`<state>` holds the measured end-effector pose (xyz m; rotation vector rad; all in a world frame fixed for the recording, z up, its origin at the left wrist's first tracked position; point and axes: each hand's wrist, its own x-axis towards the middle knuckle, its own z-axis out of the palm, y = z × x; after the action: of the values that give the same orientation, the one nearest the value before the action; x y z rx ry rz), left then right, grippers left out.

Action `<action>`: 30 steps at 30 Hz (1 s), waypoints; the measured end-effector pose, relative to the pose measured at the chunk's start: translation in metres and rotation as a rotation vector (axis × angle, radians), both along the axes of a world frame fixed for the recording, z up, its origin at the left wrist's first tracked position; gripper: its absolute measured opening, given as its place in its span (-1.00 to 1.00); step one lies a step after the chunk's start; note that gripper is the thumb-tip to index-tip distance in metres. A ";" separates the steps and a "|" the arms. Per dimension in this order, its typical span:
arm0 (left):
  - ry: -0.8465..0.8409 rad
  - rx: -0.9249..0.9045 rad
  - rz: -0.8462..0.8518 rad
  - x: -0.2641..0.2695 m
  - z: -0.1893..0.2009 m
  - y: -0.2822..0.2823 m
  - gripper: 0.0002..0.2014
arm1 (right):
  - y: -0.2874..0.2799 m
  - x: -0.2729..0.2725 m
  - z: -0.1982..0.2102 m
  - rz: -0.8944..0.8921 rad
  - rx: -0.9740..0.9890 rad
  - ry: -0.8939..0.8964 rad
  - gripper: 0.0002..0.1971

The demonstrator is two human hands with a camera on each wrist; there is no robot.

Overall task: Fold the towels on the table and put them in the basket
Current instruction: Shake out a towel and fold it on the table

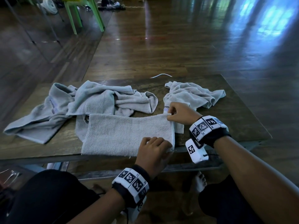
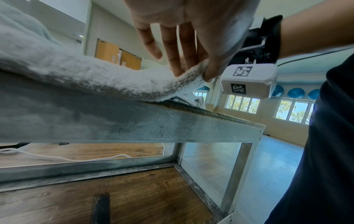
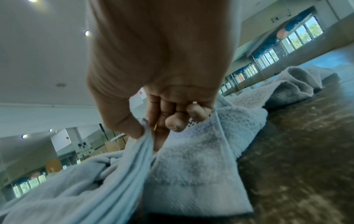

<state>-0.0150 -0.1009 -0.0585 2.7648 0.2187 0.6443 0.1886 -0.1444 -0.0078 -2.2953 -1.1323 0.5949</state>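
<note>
Nearest us, our left hand (image 1: 152,152) pinches the near right corner of the folded towel (image 1: 123,135) at the table (image 1: 234,113) edge, thumb under, fingers on top. Just beyond, our right hand (image 1: 179,113) pinches the far right corner the same way. Past the left hand lies a crumpled heap of towels (image 1: 84,104); behind the right hand, another rumpled towel (image 1: 195,94).
</note>
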 end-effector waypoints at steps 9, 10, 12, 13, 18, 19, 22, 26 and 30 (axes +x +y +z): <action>-0.278 -0.141 0.091 -0.046 0.024 0.019 -0.87 | 0.006 -0.010 0.039 0.223 0.180 0.363 -0.74; -0.313 -0.163 0.093 -0.051 0.027 0.022 -0.88 | 0.010 -0.013 0.046 0.241 0.161 0.410 -0.76; -0.363 -0.210 0.105 -0.063 0.032 0.028 -0.89 | 0.022 -0.019 0.060 0.327 0.102 0.455 -0.71; -0.378 -0.234 0.123 -0.068 0.034 0.033 -0.90 | 0.030 -0.022 0.067 0.380 0.076 0.444 -0.69; -0.464 -0.342 0.223 -0.095 0.043 0.061 -0.93 | 0.085 -0.033 0.093 0.545 -0.047 0.292 -0.69; -0.473 -0.355 0.245 -0.100 0.044 0.067 -0.92 | 0.098 -0.037 0.094 0.560 -0.059 0.248 -0.71; -0.488 -0.427 0.346 -0.119 0.040 0.079 -0.89 | 0.132 -0.052 0.092 0.602 -0.072 0.146 -0.77; -0.521 -0.506 0.519 -0.138 0.028 0.091 -0.90 | 0.169 -0.082 0.081 0.618 -0.106 0.079 -0.79; -0.466 -0.655 0.680 -0.151 0.013 0.105 -0.90 | 0.195 -0.106 0.057 0.585 -0.115 0.066 -0.78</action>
<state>-0.1657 0.0044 -0.0458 1.8209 1.0633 1.1046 0.0828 0.0503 0.0491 -1.9995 -1.7884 0.9603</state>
